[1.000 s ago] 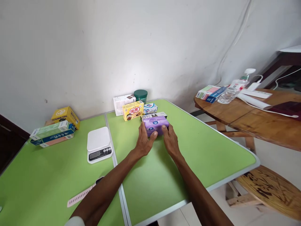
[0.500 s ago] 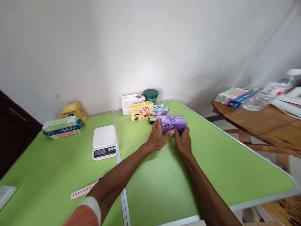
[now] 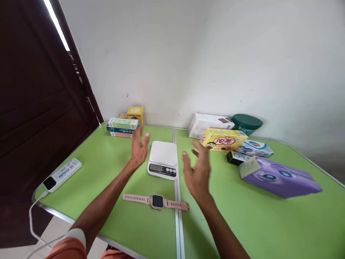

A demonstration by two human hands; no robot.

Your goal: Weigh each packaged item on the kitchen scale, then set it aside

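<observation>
My left hand hovers above the green table, fingers apart and holding nothing, just left of a white kitchen scale. On the scale's other side my right hand is raised, also open, thumb spread from the fingers. A pink-strapped smartwatch lies flat in front of the scale, across the table's seam. Off to the right rests a purple tissue pack, beside a small black-and-white box. Nothing lies on the scale's plate.
Behind my right hand stand a yellow snack box, a white box, a blue-white box and a green-lidded tub. Stacked slim boxes and a yellow box sit back left. A white device with a cable lies left.
Both hands have let go of the purple tissue pack and moved left, to either side of the scale. My view has turned left, showing the door and the whole watch.
</observation>
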